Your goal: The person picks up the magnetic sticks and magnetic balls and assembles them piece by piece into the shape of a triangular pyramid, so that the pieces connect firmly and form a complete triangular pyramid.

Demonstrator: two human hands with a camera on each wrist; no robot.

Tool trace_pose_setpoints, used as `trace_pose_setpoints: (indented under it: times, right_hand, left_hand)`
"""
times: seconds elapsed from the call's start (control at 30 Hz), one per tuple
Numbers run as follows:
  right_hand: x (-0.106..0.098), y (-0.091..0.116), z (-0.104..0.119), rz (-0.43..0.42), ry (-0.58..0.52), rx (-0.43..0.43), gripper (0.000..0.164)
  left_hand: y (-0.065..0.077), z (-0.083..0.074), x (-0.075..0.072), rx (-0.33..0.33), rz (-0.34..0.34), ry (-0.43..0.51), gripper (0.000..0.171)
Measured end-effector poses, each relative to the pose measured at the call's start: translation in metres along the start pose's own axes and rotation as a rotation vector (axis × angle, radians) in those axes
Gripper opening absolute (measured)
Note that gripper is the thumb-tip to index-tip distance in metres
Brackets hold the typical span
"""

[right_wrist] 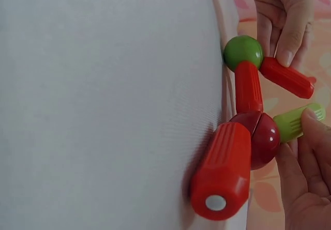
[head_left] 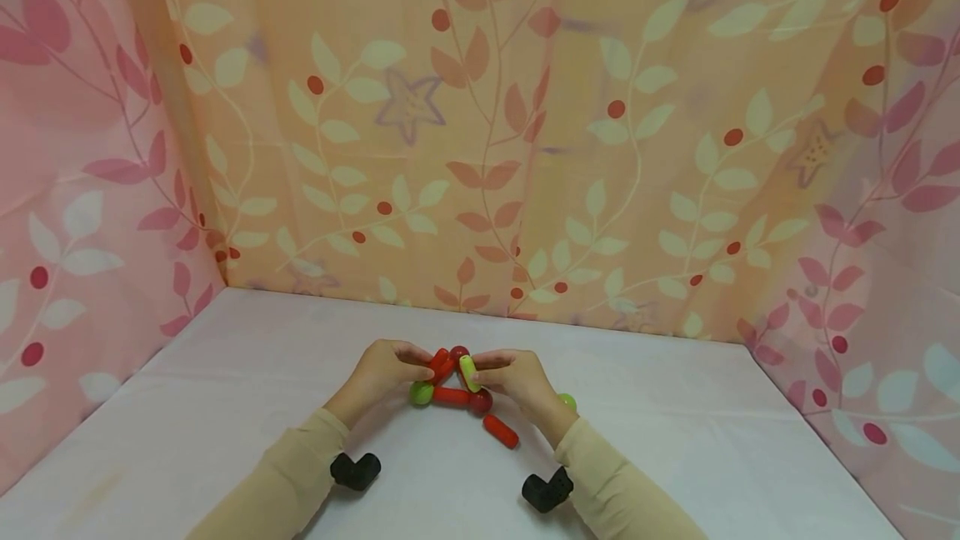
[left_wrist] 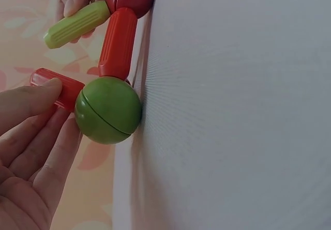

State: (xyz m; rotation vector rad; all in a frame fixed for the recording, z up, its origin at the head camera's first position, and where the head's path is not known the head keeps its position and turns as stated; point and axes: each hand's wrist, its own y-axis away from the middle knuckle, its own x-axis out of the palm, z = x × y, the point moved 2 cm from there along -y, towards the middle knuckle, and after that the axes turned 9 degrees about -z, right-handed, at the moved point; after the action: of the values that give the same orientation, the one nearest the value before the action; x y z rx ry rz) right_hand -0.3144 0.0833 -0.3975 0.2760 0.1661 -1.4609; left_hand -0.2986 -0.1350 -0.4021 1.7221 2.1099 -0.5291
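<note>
My left hand [head_left: 384,369] pinches a red rod [left_wrist: 64,90] that slants up from a green ball [left_wrist: 108,109]. With thumb and fingers, my right hand [head_left: 516,375] holds a yellow-green rod [right_wrist: 292,124], whose lower end meets a dark red ball [right_wrist: 261,142]. Another red rod [head_left: 452,396] lies on the table and joins the green ball to that red ball. At the back, a second dark red ball [head_left: 460,352] shows between the two raised rods in the head view. A separate red rod [head_left: 501,432] with a white end lies just in front.
A second green ball [head_left: 567,401] sits behind my right wrist, partly hidden. Black wrist-worn devices [head_left: 356,472] hang beside both sleeves. The white-covered table [head_left: 660,423] ends at flowered curtains [head_left: 480,190] behind and on both sides.
</note>
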Motion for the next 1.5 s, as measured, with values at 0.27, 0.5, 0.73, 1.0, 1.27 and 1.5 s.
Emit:
trace_pose_setpoints:
  times: [0.27, 0.5, 0.73, 1.0, 1.27, 1.5]
  right_hand:
    - [-0.002, -0.001, -0.002, 0.015, -0.013, 0.010, 0.031]
    - [-0.006, 0.001, -0.003, 0.008, 0.016, 0.006, 0.031]
    - [-0.022, 0.009, -0.008, -0.019, 0.130, -0.025, 0.034]
    - [-0.033, 0.020, -0.024, 0.002, 0.210, 0.037, 0.029]
    - [-0.032, 0.022, -0.021, 0.053, 0.347, 0.052, 0.025]
    - [-0.030, 0.020, -0.019, 0.079, 0.391, 0.039, 0.022]
  left_hand:
    - [0.002, -0.004, 0.000, 0.011, 0.021, -0.030, 0.020]
    - [0.004, -0.005, 0.001, 0.044, 0.039, -0.026, 0.020]
    - [0.004, -0.007, 0.002, 0.018, 0.040, -0.031, 0.018]
    - [0.005, -0.003, 0.002, 0.001, 0.044, -0.035, 0.018]
    - [0.006, -0.002, 0.002, 0.003, 0.039, -0.038, 0.016]
    - [0.006, -0.004, 0.003, 0.006, 0.038, -0.051, 0.016]
